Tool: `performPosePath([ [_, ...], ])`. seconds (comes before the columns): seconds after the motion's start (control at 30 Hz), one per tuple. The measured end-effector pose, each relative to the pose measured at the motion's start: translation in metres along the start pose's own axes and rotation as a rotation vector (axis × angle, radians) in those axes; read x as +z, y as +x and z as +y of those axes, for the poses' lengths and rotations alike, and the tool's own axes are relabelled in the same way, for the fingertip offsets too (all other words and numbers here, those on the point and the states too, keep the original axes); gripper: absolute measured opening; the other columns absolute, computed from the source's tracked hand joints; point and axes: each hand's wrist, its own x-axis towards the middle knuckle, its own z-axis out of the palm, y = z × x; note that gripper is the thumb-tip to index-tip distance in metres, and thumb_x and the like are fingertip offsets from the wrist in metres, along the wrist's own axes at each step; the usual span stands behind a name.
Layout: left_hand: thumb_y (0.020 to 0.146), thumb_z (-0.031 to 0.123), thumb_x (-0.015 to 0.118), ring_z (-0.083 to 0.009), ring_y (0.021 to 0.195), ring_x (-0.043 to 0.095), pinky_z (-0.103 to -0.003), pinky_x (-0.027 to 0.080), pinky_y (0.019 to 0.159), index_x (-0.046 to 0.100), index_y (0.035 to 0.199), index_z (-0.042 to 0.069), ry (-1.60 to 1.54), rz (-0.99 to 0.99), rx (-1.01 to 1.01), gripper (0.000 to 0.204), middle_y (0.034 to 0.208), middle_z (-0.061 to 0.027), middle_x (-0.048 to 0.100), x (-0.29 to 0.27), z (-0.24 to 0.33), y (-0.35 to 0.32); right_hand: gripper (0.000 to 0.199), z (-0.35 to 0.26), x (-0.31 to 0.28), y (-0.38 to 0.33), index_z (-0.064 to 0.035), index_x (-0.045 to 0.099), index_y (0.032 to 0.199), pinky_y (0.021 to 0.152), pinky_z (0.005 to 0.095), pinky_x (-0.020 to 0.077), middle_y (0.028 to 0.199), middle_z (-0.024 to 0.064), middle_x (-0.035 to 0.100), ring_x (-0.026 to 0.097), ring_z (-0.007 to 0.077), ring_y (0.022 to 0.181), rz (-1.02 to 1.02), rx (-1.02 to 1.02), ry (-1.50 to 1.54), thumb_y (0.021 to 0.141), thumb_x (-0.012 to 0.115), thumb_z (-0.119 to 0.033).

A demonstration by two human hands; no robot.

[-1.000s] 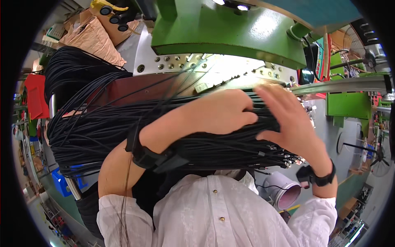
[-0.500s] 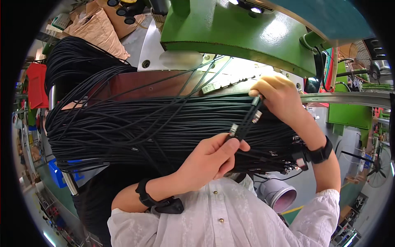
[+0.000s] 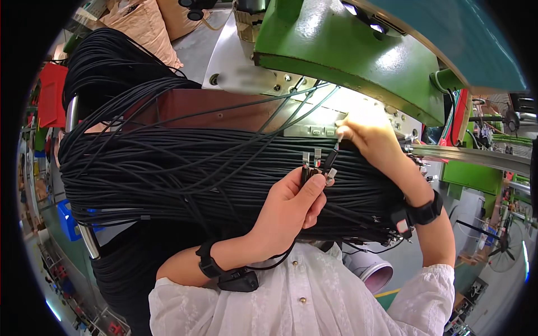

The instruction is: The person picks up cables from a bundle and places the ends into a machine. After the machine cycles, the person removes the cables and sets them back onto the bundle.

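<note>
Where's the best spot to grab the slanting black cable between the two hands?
I'd pinch the slanting black cable across its middle with finger and thumb, coming from the right. It looks slim and straight there. The left hand covers its lower end, the right hand is at its tip, and two metal connectors stand on its left.

1. You are in a factory workshop, at an industrial workstation.
2. At your one o'clock stands a heavy green machine (image 3: 347, 61) above a metal bed (image 3: 235, 56) with drilled holes.
3. Toward nine o'clock, black cables (image 3: 112, 157) are massed in bulk.
4. Brown sacks (image 3: 140, 28) sit around eleven.
5. Near three are green equipment (image 3: 468, 182) and a large fan (image 3: 505, 239).
</note>
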Motion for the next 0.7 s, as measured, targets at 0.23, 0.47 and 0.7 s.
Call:
performPosePath([
  [0.23,0.102,0.023,0.051,-0.0092,0.061,0.055,-0.024,0.048,0.056,0.056,0.108,0.003,0.012,-0.084,0.093,0.021,0.079,-0.0041,0.061,-0.004,-0.002,0.007,0.019,-0.066,-0.015,-0.026,-0.0085,0.060,0.088,0.062,0.0273,0.0432,0.084,0.0005,0.057,0.055,0.0136,0.070,0.393,-0.536,-0.250,0.073,0.069,-0.018],
  [0.47,0.101,0.013,0.051,-0.0106,0.064,0.060,-0.023,0.051,0.058,0.052,0.107,0.000,0.179,-0.061,0.109,0.014,0.083,-0.0075,0.064,-0.011,0.012,-0.003,0.024,-0.079,-0.003,-0.025,-0.0083,0.061,0.097,0.063,0.0264,0.0420,0.085,-0.0018,0.058,0.053,0.0107,0.070,0.453,-0.540,-0.338,0.078,0.069,-0.019],
  [0.7,0.101,0.013,0.050,-0.0145,0.069,0.065,-0.025,0.054,0.063,0.037,0.129,0.001,0.130,-0.123,0.088,0.033,0.090,-0.0114,0.065,-0.011,0.013,-0.005,0.027,-0.082,-0.014,-0.024,-0.0069,0.064,0.096,0.064,0.0279,0.0432,0.080,-0.0012,0.056,0.052,0.0128,0.063,0.377,-0.544,-0.230,0.072,0.069,-0.019],
])
